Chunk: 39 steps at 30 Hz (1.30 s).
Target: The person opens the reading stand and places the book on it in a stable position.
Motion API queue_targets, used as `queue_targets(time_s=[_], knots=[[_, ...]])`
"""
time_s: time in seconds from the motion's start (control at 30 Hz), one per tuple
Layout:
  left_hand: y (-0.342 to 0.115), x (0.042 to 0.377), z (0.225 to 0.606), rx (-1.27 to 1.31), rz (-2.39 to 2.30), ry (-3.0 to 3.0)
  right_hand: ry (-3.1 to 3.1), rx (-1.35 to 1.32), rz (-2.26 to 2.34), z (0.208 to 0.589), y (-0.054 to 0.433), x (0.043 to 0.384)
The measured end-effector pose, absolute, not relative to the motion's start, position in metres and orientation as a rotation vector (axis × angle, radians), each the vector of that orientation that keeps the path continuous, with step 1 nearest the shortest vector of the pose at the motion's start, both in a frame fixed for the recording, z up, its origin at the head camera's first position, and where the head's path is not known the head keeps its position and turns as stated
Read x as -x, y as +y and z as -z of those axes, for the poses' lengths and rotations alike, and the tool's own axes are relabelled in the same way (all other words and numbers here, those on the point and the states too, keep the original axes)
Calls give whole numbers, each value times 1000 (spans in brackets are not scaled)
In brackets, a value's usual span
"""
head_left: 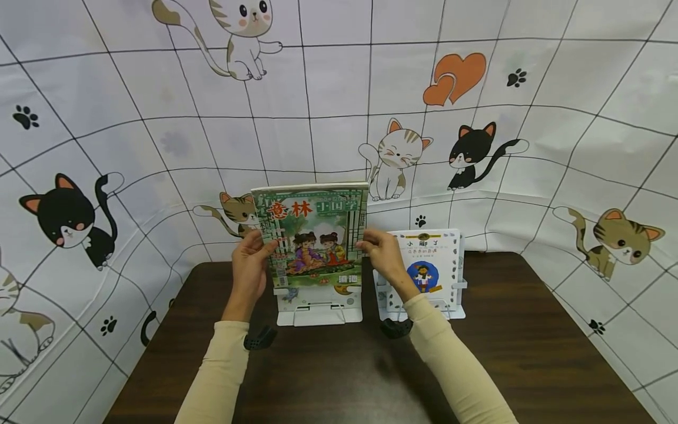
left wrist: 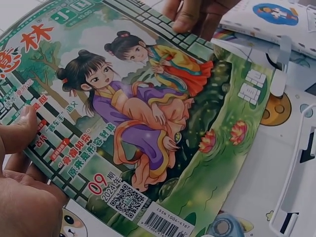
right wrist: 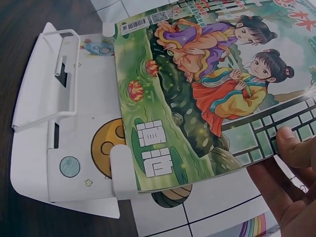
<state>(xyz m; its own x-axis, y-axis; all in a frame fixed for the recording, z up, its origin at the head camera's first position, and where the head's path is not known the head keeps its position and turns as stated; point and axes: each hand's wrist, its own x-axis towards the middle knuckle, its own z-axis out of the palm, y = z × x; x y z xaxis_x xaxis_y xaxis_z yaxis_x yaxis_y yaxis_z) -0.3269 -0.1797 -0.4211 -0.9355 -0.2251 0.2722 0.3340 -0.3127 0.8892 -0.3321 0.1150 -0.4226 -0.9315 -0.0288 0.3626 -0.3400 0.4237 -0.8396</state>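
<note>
A green illustrated magazine (head_left: 318, 241) with two cartoon children on its cover is held upright between both hands. My left hand (head_left: 249, 268) grips its left edge, thumb on the cover and fingers behind, as the left wrist view also shows. At the opposite edge, my right hand (head_left: 386, 256) pinches it the same way; in the right wrist view the thumb (right wrist: 294, 148) lies on the cover. Below and behind the magazine is a white book stand (head_left: 319, 315) with a printed back panel and a wire holder at its base. The magazine hides the stand's upper part.
To the right, a second white stand (head_left: 455, 312) bears a white book (head_left: 442, 250) with a blue circle on its cover, partly behind my right forearm. Both stands are on a dark wooden table (head_left: 328, 377). Behind it hangs a white gridded cloth (head_left: 339, 82) printed with cats.
</note>
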Motion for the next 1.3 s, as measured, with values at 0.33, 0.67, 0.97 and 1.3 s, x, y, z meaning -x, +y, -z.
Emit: queue_targets(time_s=[0.33,0.67,0.97,1.3], knots=[[-185,328,429,111,2253,-1654,-2381,-336,-1484,427,110,333],[-184,328,444,28,2022,-1895,-2457,-291,-1385,445,109,331],[-183,328,453,45,1564,-2062,-2404,-348,-1127,456,103,326],[-187,324,463,-53,1605,-2181,-2400,-307,-1024,471,96,318]])
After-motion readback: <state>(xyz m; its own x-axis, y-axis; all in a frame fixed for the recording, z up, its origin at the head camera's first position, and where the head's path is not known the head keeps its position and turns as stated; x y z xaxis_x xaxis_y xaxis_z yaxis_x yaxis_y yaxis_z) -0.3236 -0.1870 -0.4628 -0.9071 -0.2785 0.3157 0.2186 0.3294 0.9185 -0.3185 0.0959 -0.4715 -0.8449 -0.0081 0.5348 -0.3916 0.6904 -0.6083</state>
